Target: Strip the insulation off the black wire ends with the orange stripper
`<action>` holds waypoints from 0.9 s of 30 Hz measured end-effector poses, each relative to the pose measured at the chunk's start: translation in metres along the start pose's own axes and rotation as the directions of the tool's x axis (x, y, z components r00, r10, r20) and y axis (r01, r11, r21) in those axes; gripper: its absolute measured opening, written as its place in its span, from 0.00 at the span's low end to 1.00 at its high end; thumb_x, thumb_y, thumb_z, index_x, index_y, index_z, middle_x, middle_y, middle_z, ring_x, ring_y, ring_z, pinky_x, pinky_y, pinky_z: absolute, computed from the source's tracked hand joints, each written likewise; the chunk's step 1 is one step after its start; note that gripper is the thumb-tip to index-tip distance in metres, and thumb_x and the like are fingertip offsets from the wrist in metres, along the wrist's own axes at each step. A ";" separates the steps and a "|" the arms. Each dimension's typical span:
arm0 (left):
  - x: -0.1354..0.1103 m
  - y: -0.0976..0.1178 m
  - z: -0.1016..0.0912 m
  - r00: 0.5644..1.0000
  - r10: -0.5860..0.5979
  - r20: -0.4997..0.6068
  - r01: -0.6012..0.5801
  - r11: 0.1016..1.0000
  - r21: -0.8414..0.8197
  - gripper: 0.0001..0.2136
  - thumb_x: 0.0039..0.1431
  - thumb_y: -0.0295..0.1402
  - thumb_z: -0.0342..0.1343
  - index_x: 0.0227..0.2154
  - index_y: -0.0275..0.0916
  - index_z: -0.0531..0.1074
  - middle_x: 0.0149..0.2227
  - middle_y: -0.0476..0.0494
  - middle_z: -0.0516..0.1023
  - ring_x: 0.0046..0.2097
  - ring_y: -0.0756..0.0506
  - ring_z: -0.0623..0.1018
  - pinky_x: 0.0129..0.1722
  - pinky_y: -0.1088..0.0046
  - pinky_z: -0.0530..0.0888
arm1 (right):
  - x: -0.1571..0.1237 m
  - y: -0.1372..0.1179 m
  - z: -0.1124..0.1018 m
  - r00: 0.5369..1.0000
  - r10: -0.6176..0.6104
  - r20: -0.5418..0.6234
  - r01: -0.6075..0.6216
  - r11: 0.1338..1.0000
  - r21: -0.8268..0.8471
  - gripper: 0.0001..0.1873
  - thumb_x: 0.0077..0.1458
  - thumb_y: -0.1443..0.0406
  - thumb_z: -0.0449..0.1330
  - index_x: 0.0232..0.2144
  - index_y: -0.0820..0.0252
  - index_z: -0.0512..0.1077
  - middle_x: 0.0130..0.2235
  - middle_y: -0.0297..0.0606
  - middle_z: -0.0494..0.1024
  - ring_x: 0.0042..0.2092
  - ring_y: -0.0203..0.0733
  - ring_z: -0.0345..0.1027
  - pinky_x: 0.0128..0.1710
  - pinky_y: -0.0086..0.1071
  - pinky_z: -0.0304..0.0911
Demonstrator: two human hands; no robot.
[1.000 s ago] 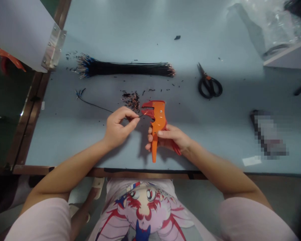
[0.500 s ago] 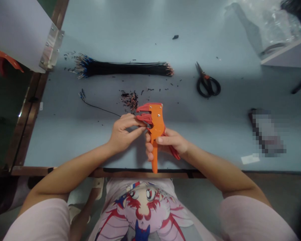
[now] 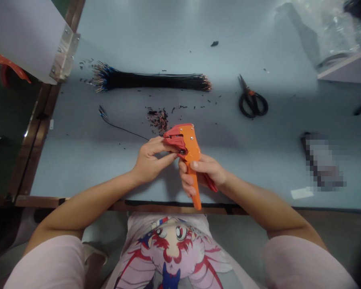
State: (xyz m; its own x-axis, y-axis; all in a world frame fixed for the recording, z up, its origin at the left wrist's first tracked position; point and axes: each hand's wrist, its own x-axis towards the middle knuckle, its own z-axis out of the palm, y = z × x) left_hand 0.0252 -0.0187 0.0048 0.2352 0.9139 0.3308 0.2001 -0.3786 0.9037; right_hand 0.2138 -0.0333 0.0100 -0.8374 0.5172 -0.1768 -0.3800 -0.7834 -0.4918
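My right hand is wrapped around the handles of an orange and red wire stripper, held upright near the table's front edge. The stripper's red jaws are nearly together. My left hand pinches a thin black wire close beside the tool's side opening; the pinched end is mostly hidden by fingers and jaws. The wire trails left to blue-and-silver terminal ends on the table. Just beyond the tool lies a small heap of black and coppery scraps.
A thick bundle of black wires lies across the table behind my hands. Black-handled scissors rest to the right, with a blurred-out dark object farther right. Clear plastic bags sit at the back right. White panels stand at both sides.
The stripper's red jaws have closed together as my right hand squeezed the handles. The tool's lower handle has swung slightly to the right. My left hand stays pinched at its side.
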 end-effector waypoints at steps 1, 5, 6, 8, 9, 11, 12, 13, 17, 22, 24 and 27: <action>0.000 0.000 0.000 1.000 0.000 -0.001 0.000 1.000 0.000 0.03 0.54 0.31 0.60 0.30 0.42 0.78 0.35 0.47 0.81 0.38 0.48 0.78 0.42 0.69 0.70 | 0.000 0.000 0.000 1.000 -0.001 -0.003 0.001 1.000 0.000 0.12 0.58 0.60 0.59 0.34 0.65 0.66 0.25 0.34 0.72 0.24 0.37 0.71 0.26 0.36 0.70; 0.000 -0.001 0.000 1.000 0.017 -0.002 -0.017 1.000 -0.004 0.03 0.54 0.31 0.60 0.31 0.43 0.78 0.35 0.48 0.81 0.38 0.48 0.78 0.41 0.69 0.70 | 0.000 0.000 0.002 1.000 -0.012 -0.001 0.012 1.000 -0.009 0.12 0.58 0.60 0.58 0.33 0.65 0.66 0.24 0.34 0.72 0.23 0.37 0.70 0.23 0.34 0.70; 0.000 -0.001 -0.001 1.000 0.021 0.000 -0.021 1.000 -0.007 0.03 0.54 0.31 0.60 0.31 0.43 0.78 0.35 0.48 0.81 0.38 0.48 0.78 0.41 0.69 0.70 | 0.000 0.000 0.003 1.000 -0.014 -0.002 0.014 1.000 -0.015 0.12 0.58 0.60 0.58 0.33 0.65 0.66 0.24 0.34 0.72 0.22 0.37 0.70 0.23 0.34 0.70; 0.000 -0.001 -0.001 1.000 0.026 0.002 -0.026 1.000 -0.011 0.03 0.54 0.30 0.60 0.31 0.43 0.78 0.35 0.48 0.81 0.38 0.48 0.78 0.41 0.69 0.70 | 0.001 -0.001 0.004 1.000 -0.016 -0.007 0.016 0.999 -0.031 0.12 0.58 0.60 0.59 0.32 0.65 0.66 0.23 0.33 0.72 0.21 0.36 0.69 0.22 0.33 0.69; 0.000 -0.001 -0.001 1.000 0.026 -0.002 -0.026 1.000 -0.013 0.03 0.54 0.30 0.60 0.31 0.43 0.78 0.35 0.48 0.81 0.38 0.48 0.78 0.41 0.69 0.70 | 0.001 -0.001 0.005 1.000 -0.017 -0.014 0.016 0.999 -0.040 0.12 0.58 0.60 0.59 0.32 0.65 0.66 0.23 0.33 0.72 0.21 0.36 0.69 0.21 0.32 0.69; -0.001 -0.002 0.000 1.000 0.028 -0.013 -0.028 0.999 -0.018 0.03 0.53 0.29 0.61 0.31 0.43 0.78 0.35 0.48 0.81 0.37 0.48 0.78 0.41 0.70 0.71 | 0.001 -0.002 0.007 0.999 -0.021 -0.030 0.019 0.998 -0.059 0.13 0.57 0.60 0.60 0.31 0.65 0.65 0.23 0.33 0.72 0.21 0.36 0.69 0.21 0.31 0.68; -0.001 -0.002 0.000 0.999 0.031 -0.017 -0.031 0.999 -0.022 0.03 0.53 0.29 0.61 0.31 0.43 0.78 0.34 0.48 0.81 0.37 0.48 0.78 0.41 0.70 0.71 | 0.001 -0.002 0.007 0.999 -0.023 -0.036 0.020 0.998 -0.068 0.13 0.57 0.60 0.60 0.30 0.65 0.65 0.22 0.32 0.71 0.21 0.35 0.68 0.21 0.30 0.68; -0.001 -0.002 0.001 0.999 0.034 -0.021 -0.035 0.999 -0.027 0.03 0.53 0.29 0.61 0.31 0.43 0.78 0.34 0.48 0.81 0.37 0.49 0.78 0.41 0.70 0.71 | 0.001 -0.001 0.008 0.999 -0.026 -0.038 0.023 0.997 -0.074 0.13 0.56 0.60 0.61 0.29 0.65 0.64 0.22 0.32 0.71 0.20 0.35 0.68 0.20 0.29 0.67; 0.000 -0.001 0.001 0.999 0.031 -0.020 -0.032 0.998 -0.047 0.04 0.52 0.27 0.61 0.31 0.43 0.78 0.34 0.49 0.81 0.37 0.50 0.78 0.41 0.72 0.71 | 0.001 0.000 0.006 0.998 -0.028 -0.047 0.023 0.994 -0.109 0.15 0.56 0.59 0.60 0.26 0.63 0.62 0.20 0.30 0.69 0.19 0.33 0.65 0.19 0.29 0.65; 0.000 0.000 0.002 0.999 -0.003 -0.032 0.001 0.999 -0.049 0.02 0.52 0.29 0.62 0.29 0.42 0.78 0.33 0.49 0.81 0.36 0.49 0.78 0.41 0.71 0.72 | 0.002 0.002 0.004 0.998 -0.035 -0.048 0.030 0.994 -0.105 0.16 0.58 0.58 0.58 0.25 0.62 0.61 0.18 0.28 0.66 0.16 0.31 0.60 0.17 0.26 0.62; 0.001 0.000 0.003 0.999 -0.045 -0.031 0.043 0.998 -0.052 0.02 0.52 0.29 0.62 0.29 0.41 0.78 0.33 0.48 0.81 0.36 0.49 0.78 0.40 0.72 0.73 | 0.004 0.002 0.004 0.997 -0.041 -0.064 0.037 0.997 -0.065 0.17 0.58 0.58 0.57 0.24 0.62 0.61 0.17 0.27 0.64 0.14 0.29 0.57 0.15 0.25 0.60; 0.003 0.001 0.002 0.994 -0.107 -0.016 0.106 0.993 -0.042 0.02 0.53 0.29 0.60 0.30 0.39 0.77 0.33 0.47 0.80 0.35 0.50 0.78 0.38 0.73 0.73 | 0.007 0.000 0.002 0.994 -0.036 -0.099 0.032 0.999 -0.039 0.18 0.57 0.57 0.59 0.23 0.62 0.61 0.17 0.27 0.64 0.14 0.29 0.56 0.14 0.25 0.60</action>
State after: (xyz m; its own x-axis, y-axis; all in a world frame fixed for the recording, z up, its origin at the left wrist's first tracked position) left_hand 0.0283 -0.0172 0.0061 0.1969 0.9514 0.2366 0.1841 -0.2730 0.9442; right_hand 0.2076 -0.0304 0.0106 -0.7802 0.5767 -0.2422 -0.3915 -0.7523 -0.5299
